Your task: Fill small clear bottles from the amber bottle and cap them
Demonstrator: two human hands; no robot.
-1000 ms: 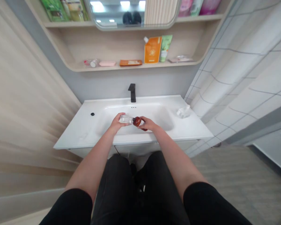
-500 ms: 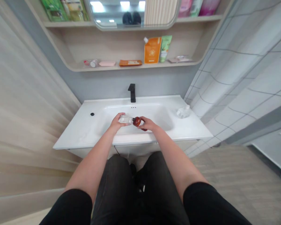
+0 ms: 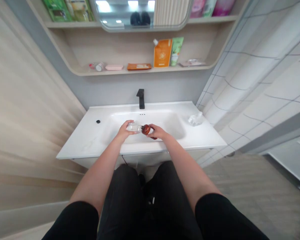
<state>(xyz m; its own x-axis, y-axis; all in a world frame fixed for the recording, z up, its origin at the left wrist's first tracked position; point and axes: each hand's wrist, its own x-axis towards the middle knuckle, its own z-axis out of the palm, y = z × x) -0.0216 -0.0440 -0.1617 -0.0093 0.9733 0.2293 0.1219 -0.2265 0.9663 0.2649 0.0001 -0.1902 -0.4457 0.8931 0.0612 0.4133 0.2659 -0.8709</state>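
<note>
From the head camera, the person leans over a white basin (image 3: 90, 146), forearms reaching in from the bottom of the view. The left hand (image 3: 125, 131) is clenched around a clear plastic bottle (image 3: 133, 127), its fingers (image 3: 130, 124) wrapped over the top. The right hand (image 3: 158, 131) grasps a round brown bottle (image 3: 146, 129), its fingers (image 3: 151, 127) partly covering it. The two bottles meet end to end, neck to neck as far as the fingers let one see, and both are held over the middle of the basin.

Around them, a black faucet (image 3: 140, 99) stands at the back of the basin, well behind the hands, and a small black plug (image 3: 98, 121) sits on the left of the rim. A crumpled clear bag (image 3: 195, 119) lies on the right, well apart from the right hand. Beyond the faucet runs a wooden shelf (image 3: 152, 70) with an orange pouch (image 3: 162, 53), a green tube (image 3: 176, 51) and a pink soap (image 3: 114, 67) — all out of reach of the hands, with a mirror (image 3: 140, 15) above.
</note>
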